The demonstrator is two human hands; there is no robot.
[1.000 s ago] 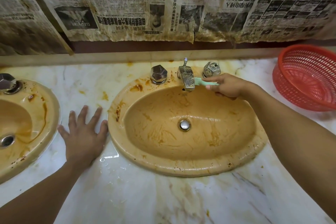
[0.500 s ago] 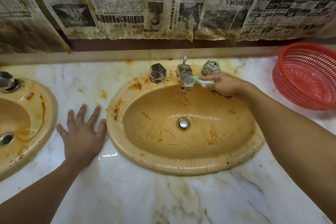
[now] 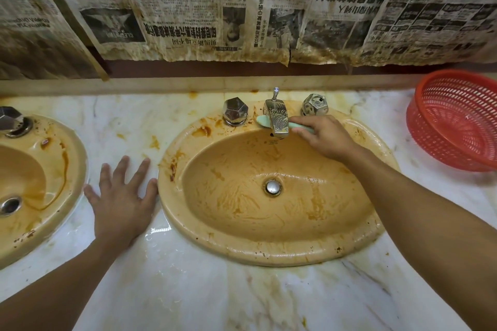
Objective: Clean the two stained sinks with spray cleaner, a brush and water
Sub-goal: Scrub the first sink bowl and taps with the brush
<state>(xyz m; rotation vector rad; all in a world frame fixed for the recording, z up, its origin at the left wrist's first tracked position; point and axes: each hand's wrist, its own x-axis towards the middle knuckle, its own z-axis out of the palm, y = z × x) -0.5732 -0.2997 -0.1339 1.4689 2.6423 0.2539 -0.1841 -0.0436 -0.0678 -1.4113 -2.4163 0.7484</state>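
Mint-green plastic brush (image 3: pixel 265 121), upper centre of frame, crosses behind chrome spout (image 3: pixel 277 119) on back rim of stained tan oval sink (image 3: pixel 242 252); right grip (image 3: pixel 326 137) curled round handle. Left grip (image 3: pixel 121 204) flat, fingers spread, on white marble surface (image 3: pixel 188 290), between that sink and second stained sink (image 3: pixel 72 169) at left edge.

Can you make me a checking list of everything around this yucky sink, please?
Surface: marble counter, stained orange in patches.
Job's things: right sink and left sink, both brown-stained; green brush lies behind the spout.
Clutter: red basket on the counter, far right.
Hands: right hand grips the brush handle; left hand lies flat on the counter between the sinks.
Cables: nothing seen.
Surroundings: stained newspaper covers the wall.
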